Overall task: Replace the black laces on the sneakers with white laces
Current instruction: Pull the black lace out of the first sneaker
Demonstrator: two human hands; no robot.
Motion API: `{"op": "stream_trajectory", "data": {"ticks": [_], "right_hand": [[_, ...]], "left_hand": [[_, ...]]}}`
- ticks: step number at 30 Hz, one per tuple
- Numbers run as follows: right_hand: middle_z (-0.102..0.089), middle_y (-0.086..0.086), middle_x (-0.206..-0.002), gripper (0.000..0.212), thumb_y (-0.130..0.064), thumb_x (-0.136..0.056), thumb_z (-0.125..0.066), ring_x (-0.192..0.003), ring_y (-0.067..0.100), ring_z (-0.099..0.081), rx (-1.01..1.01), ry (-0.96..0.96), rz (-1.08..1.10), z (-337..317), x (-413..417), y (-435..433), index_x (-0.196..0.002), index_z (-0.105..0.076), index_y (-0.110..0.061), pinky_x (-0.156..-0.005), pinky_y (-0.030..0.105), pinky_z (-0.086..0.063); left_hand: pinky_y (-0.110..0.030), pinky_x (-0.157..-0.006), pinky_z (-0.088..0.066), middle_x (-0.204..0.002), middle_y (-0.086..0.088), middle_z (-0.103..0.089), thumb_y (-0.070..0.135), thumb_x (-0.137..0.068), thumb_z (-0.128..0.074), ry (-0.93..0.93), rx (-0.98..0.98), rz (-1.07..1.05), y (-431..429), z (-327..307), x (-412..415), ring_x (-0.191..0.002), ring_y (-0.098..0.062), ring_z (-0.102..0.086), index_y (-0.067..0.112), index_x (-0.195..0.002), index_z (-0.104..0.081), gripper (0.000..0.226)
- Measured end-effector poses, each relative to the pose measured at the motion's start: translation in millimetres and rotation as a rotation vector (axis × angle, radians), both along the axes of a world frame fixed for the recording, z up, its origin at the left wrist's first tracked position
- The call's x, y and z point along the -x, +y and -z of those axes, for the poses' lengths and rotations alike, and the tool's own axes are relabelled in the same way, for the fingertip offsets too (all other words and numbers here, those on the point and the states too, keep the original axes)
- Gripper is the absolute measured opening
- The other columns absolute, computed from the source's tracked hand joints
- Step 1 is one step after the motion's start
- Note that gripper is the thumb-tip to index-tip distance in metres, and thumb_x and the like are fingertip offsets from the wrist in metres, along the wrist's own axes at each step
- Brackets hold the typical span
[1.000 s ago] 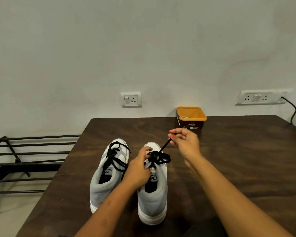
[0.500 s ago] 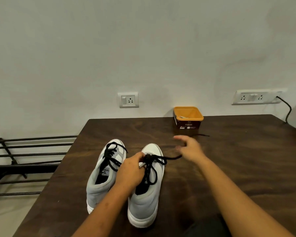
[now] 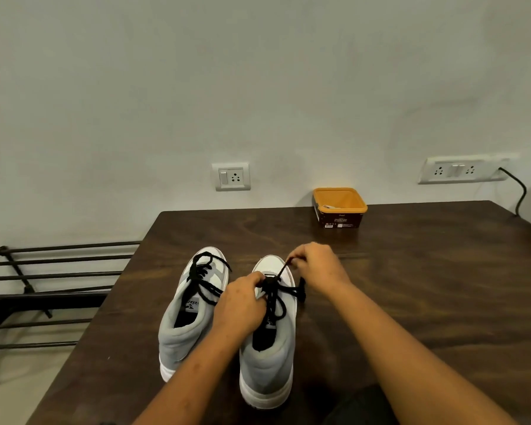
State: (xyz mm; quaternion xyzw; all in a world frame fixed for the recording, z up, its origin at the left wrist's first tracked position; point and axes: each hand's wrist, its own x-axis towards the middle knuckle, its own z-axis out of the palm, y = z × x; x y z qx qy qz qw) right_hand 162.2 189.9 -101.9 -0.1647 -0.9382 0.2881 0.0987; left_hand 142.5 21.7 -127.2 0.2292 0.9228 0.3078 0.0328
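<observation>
Near, the right shoe (image 3: 267, 360) sits on the dark surface (image 3: 426, 286) with the left shoe (image 3: 187, 326) at its nine o'clock, the left hand (image 3: 242, 305) curls its fingers round its black lace (image 3: 273, 302), the right hand (image 3: 316, 268) pinches the lace end by the toe, and far off at one o'clock stands an orange box (image 3: 339, 207).

Both hands forward, each pinching lace; forearms bare.

Left hand (image 3: 242, 305) knuckles up, fingers curled, fingertips and thumb pinching the black lace (image 3: 284, 289) at its crossing; right hand (image 3: 316, 268) just beyond and to the right, back of hand up, fingertips pinching one taut strand; both forearms enter from the bottom edge and converge; wrists near straight.
</observation>
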Motion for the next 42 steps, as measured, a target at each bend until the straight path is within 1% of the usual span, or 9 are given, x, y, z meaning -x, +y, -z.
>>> {"op": "stream_trajectory", "data": {"ticks": [4,7,10,14,17,21,31,39,42], "right_hand": [[-0.066,0.005,-0.074,0.022,-0.008,-0.095,-0.05,-0.054,0.014,-0.058,0.483,0.295,0.471,4,-4,33,-0.094,-0.072,-0.01,-0.066,0.034,-0.056],[-0.069,0.011,-0.082,0.023,-0.002,-0.094,-0.05,-0.064,0.019,-0.063,0.666,0.308,0.695,13,-11,54,-0.1,-0.072,-0.008,-0.072,0.038,-0.059],[-0.065,0.007,-0.12,0.038,0.001,-0.09,-0.051,-0.107,0.025,-0.061,0.287,0.001,0.44,15,-14,52,-0.117,-0.069,-0.018,-0.094,0.034,-0.051],[-0.062,-0.005,-0.122,0.052,0.004,-0.082,-0.059,-0.085,0.007,-0.058,0.246,-0.155,-0.223,3,-16,20,-0.124,-0.064,-0.025,-0.074,0.013,-0.047],[-0.067,-0.006,-0.106,0.034,-0.01,-0.083,-0.071,-0.089,0.002,-0.057,0.188,-0.217,-0.385,0,-13,0,-0.116,-0.069,-0.02,-0.077,0.014,-0.043],[-0.061,-0.007,-0.074,0.011,-0.013,-0.085,-0.071,-0.07,0.005,-0.056,0.151,-0.13,-0.303,1,-7,-7,-0.095,-0.075,-0.015,-0.064,0.013,-0.043],[-0.067,-0.006,-0.082,0.028,-0.013,-0.089,-0.062,-0.076,0.013,-0.061,0.136,0.164,0.142,8,-4,17,-0.068,-0.061,-0.03,-0.071,0.029,-0.051],[-0.066,-0.004,-0.089,0.025,-0.01,-0.09,-0.058,-0.084,0.014,-0.061,0.141,0.068,0.082,13,-1,11,-0.075,-0.062,-0.029,-0.079,0.03,-0.052],[-0.061,-0.003,-0.114,0.034,0.003,-0.085,-0.057,-0.103,0.011,-0.057,0.147,0.015,-0.121,14,-5,9,-0.1,-0.07,-0.025,-0.088,0.021,-0.046]], "left_hand": [[-0.036,-0.078,-0.048,-0.103,-0.006,-0.062,0.018,-0.089,-0.052,0.004,0.013,0.003,0,0,-1,-0.097,-0.027,-0.058,0.026,-0.119,-0.056,0.031],[-0.036,-0.078,-0.05,-0.101,-0.005,-0.062,0.018,-0.088,-0.052,-0.005,0.006,0.004,0,0,-1,-0.094,-0.027,-0.059,0.027,-0.118,-0.056,0.031],[-0.035,-0.077,-0.049,-0.099,-0.005,-0.063,0.018,-0.087,-0.052,-0.012,-0.001,0.004,0,0,-1,-0.094,-0.027,-0.059,0.026,-0.116,-0.057,0.031],[-0.035,-0.077,-0.049,-0.101,-0.003,-0.064,0.021,-0.086,-0.054,-0.03,-0.013,0.003,-1,1,-1,-0.092,-0.026,-0.061,0.028,-0.117,-0.057,0.032],[-0.037,-0.079,-0.051,-0.106,0.0,-0.065,0.023,-0.084,-0.056,-0.049,-0.034,0.003,-2,0,0,-0.091,-0.024,-0.061,0.03,-0.115,-0.059,0.032],[-0.035,-0.082,-0.05,-0.111,0.003,-0.065,0.024,-0.083,-0.058,-0.057,-0.039,0.003,-3,2,3,-0.094,-0.023,-0.061,0.031,-0.114,-0.061,0.031],[-0.036,-0.085,-0.048,-0.117,0.003,-0.062,0.022,-0.087,-0.056,-0.047,-0.029,0.018,3,3,2,-0.099,-0.025,-0.059,0.033,-0.109,-0.057,0.024],[-0.036,-0.084,-0.051,-0.099,0.01,-0.066,0.021,-0.083,-0.062,-0.122,-0.18,-0.004,3,9,2,-0.09,-0.018,-0.062,0.043,-0.078,-0.056,0.023],[-0.04,-0.078,-0.055,-0.082,0.008,-0.069,0.024,-0.083,-0.062,-0.204,-0.291,-0.052,4,14,4,-0.078,-0.017,-0.066,0.039,-0.074,-0.062,0.018]]}}
